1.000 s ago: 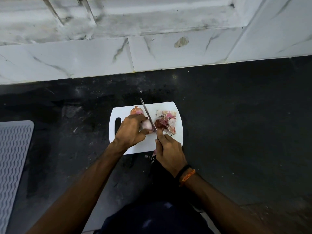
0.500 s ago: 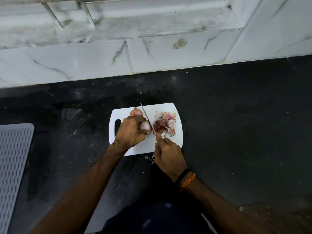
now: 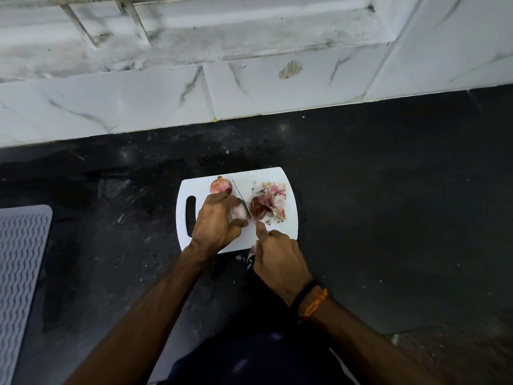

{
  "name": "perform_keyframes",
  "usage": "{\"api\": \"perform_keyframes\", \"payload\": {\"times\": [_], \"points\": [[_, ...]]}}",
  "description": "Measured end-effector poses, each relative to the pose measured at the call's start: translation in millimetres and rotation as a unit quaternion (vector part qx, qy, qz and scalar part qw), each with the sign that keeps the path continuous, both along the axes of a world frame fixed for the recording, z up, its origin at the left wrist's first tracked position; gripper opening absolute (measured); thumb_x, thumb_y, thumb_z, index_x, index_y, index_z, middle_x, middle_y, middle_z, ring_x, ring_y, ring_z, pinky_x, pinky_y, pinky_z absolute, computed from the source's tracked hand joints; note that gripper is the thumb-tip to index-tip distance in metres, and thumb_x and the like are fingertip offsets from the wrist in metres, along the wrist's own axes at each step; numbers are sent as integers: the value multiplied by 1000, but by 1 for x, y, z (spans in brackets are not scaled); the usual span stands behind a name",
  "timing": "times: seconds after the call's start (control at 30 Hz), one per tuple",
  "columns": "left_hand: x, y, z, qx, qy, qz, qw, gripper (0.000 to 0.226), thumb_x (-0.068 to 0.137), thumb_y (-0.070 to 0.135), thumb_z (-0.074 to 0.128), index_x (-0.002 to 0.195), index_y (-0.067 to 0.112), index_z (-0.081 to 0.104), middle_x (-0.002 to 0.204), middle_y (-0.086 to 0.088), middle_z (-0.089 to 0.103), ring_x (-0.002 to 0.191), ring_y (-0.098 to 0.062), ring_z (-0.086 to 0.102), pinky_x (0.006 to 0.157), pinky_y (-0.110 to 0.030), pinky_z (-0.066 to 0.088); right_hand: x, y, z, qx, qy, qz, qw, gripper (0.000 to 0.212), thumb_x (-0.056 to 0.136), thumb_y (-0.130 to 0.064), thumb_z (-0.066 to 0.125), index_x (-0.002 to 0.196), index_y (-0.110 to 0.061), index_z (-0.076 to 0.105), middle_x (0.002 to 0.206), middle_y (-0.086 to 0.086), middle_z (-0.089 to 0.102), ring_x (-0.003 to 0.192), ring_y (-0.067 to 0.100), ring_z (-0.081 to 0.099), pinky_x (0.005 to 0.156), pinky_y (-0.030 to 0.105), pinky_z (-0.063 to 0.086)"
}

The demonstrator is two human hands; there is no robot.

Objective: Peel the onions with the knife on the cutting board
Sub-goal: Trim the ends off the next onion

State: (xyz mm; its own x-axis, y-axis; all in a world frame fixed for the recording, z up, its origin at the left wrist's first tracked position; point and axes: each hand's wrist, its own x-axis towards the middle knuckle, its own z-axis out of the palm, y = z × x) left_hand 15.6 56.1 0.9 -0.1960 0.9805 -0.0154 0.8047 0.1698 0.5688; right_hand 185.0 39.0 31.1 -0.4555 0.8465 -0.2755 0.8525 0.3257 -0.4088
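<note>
Head camera, looking down: a white cutting board (image 3: 288, 232) with a slot handle at its left end lies on a dark tabletop (image 3: 388, 204) below a marble-tiled wall (image 3: 138, 107).

The left hand (image 3: 215, 223) curls its fingers over a pale, partly peeled onion (image 3: 240, 212) near the board's middle, gripping it; the hand hides most of the onion.

The right hand (image 3: 279, 262) closes around the knife (image 3: 243, 200). Its handle is buried in the fist, and only the thin blade shows, angled away from the person and lying against the right side of the held onion. The forefinger stretches along the blade's spine.

A second onion (image 3: 220, 185), still in reddish skin, sits at the board's far edge behind the left hand. To the right of the blade lies a heap of peels (image 3: 270, 200), with a darker red piece (image 3: 258, 212) among them, possibly a cut onion end.

A grey ribbed mat (image 3: 19, 273) is cut off at the left edge. Dark and orange bands (image 3: 312, 300) circle the right wrist.
</note>
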Motion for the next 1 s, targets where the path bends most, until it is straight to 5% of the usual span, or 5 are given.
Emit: {"api": "perform_keyframes", "payload": {"times": [0.43, 0.67, 0.8, 0.9, 1.0], "points": [[14, -16, -12, 88, 45, -43, 994, 39, 56, 11, 96, 87, 4, 72, 93, -13, 68, 95, -40, 62, 88, -49, 52, 1, -4, 9, -32, 1, -14, 999, 55, 101, -24, 42, 154, -13, 30, 122, 11, 61, 109, 28, 59, 91, 37, 46], [6, -23, -15, 56, 48, -45, 996, 44, 71, 34, 89, 105, 12, 71, 122, -11, 64, 123, -36, 52, 109, -46, 36, 15, -11, 11, -42, 10, -10, 999, 53, 106, -34, 33, 156, -19, 24, 134, 9, 55, 113, 30, 58, 98, 40, 44], [-4, -21, -11, 47, 62, -59, 995, 37, 79, 43, 71, 107, 21, 60, 119, -6, 67, 127, -34, 53, 117, -47, 23, 19, -5, 20, -28, 83, -27, 996, 48, 105, -28, 41, 152, -19, 36, 111, 7, 64, 97, 24, 60, 92, 39, 48], [-1, -24, -8, 35, 36, -44, 998, 43, 78, 38, 79, 109, 17, 58, 119, -8, 67, 130, -36, 48, 111, -46, 32, 24, -1, 23, 0, 120, -57, 991, 46, 102, -23, 47, 148, -17, 44, 88, 0, 59, 76, 14, 49, 81, 39, 51], [5, -27, -4, 41, 1, -26, 999, 49, 71, 29, 89, 108, 12, 61, 117, -8, 66, 131, -32, 43, 102, -44, 42, 25, -1, 25, -1, 129, -53, 990, 46, 103, -24, 47, 148, -17, 45, 86, -5, 54, 75, 8, 47, 80, 34, 51]]}}
